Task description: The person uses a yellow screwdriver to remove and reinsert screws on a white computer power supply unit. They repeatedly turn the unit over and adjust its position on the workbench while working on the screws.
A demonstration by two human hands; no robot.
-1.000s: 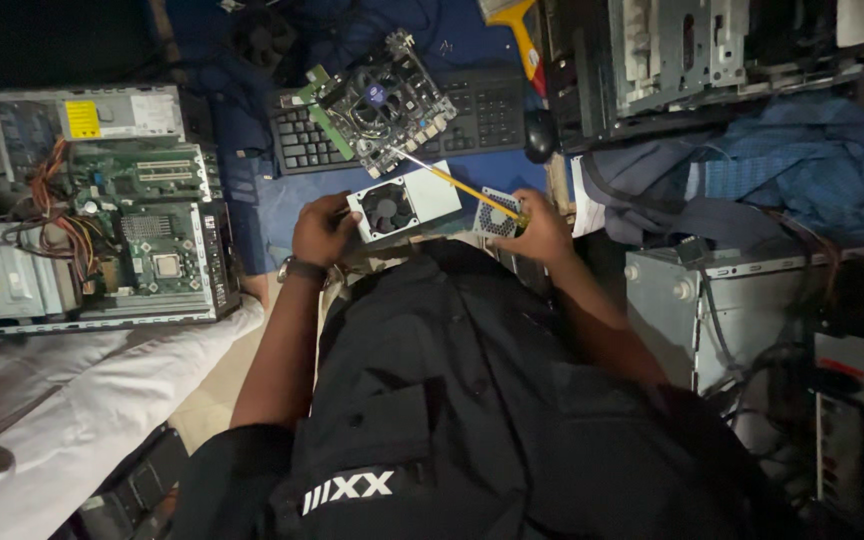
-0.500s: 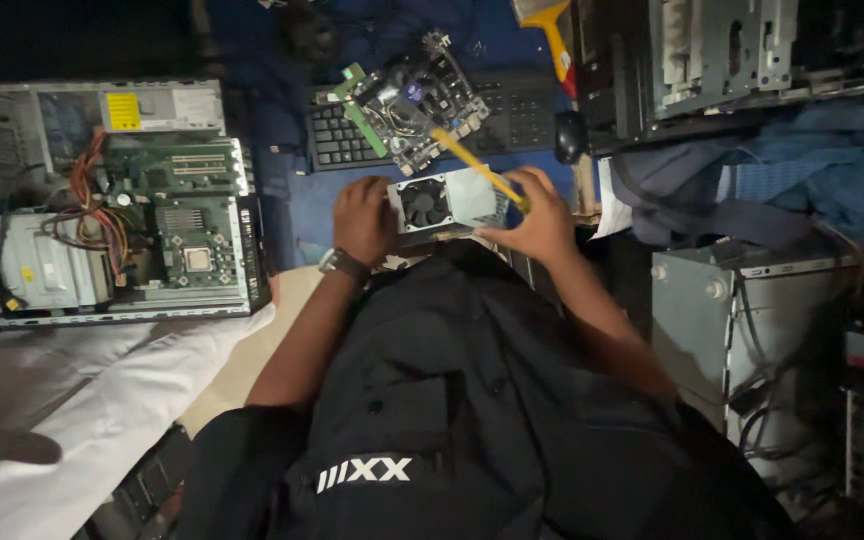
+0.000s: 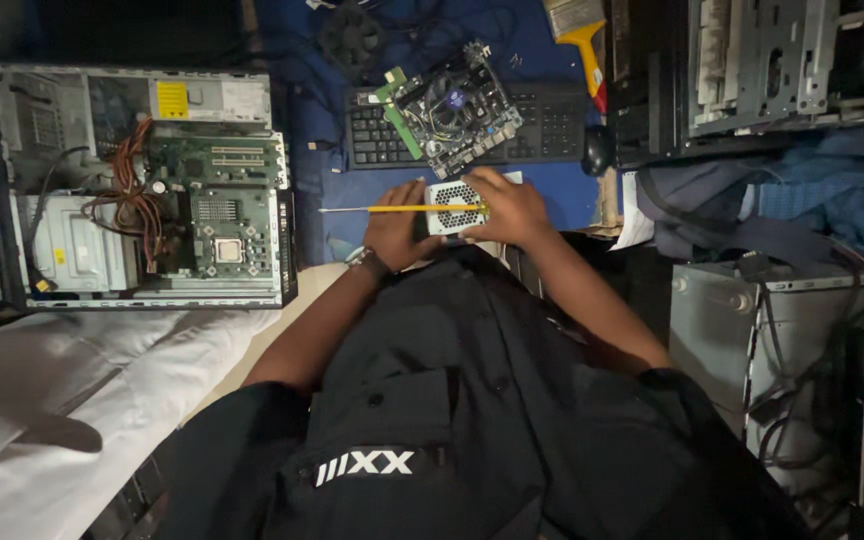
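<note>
Open desktop case (image 3: pixel 142 190) at left; motherboard (image 3: pixel 452 108) atop keyboard (image 3: pixel 377 135), upper centre; mouse (image 3: pixel 597 150) just right; metal chassis (image 3: pixel 772 60) upper right.

A blue-covered work surface (image 3: pixel 562 190) is seen at the far centre, dimly lit. An opened computer case (image 3: pixel 142 185) is laid at the left, above a white cloth (image 3: pixel 62 400). A grey metal chassis (image 3: pixel 782 60) is placed far right, over crumpled blue fabric (image 3: pixel 802 195).

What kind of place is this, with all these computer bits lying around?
Probably a computer repair workbench. An opened computer case shows its insides, a loose circuit board lies on a keyboard, and more bare metal cases are stacked around.
</note>
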